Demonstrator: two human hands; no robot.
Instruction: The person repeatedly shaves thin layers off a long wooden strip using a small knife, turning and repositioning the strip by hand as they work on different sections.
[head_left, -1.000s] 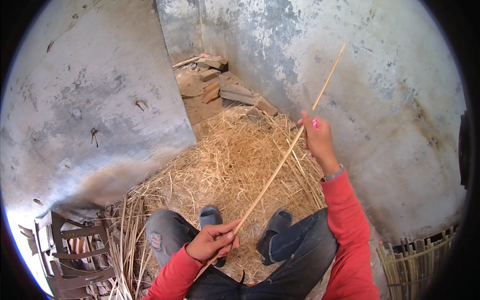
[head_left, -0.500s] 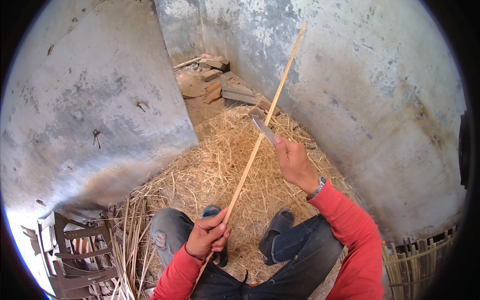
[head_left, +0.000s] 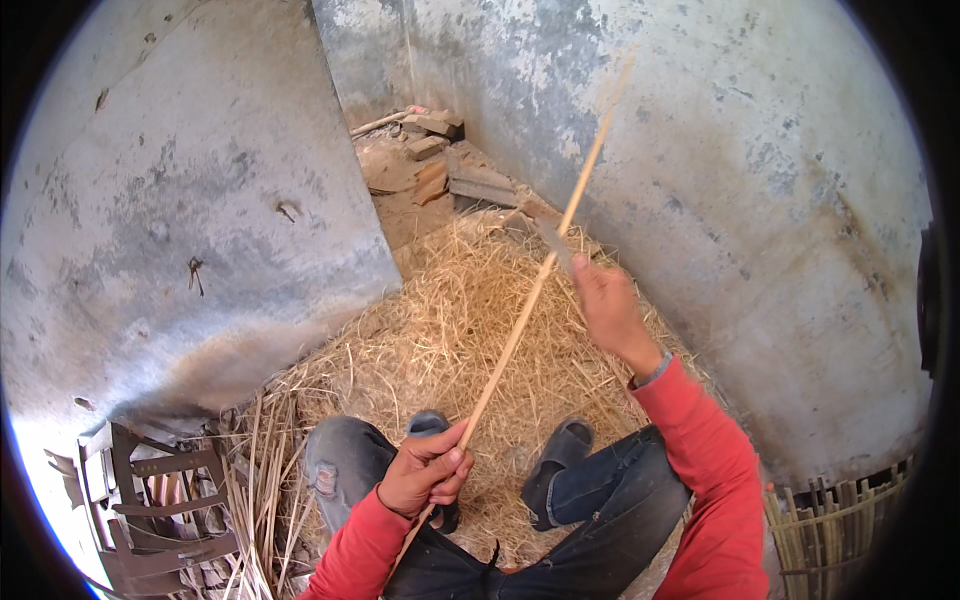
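- A long thin bamboo strip [head_left: 520, 320] is gripped near its lower end by the closed left hand [head_left: 425, 472], above the knees.
- The strip is slanted up towards the far wall.
- A knife blade [head_left: 553, 243] is held in the closed right hand [head_left: 608, 308], against the strip.
- Straw [head_left: 440, 330] is spread over the floor.

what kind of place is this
Likely a rough outdoor corner used for cane or bamboo craft: stained concrete walls, a floor heaped with straw shavings, and bundled split canes beside the seated person.
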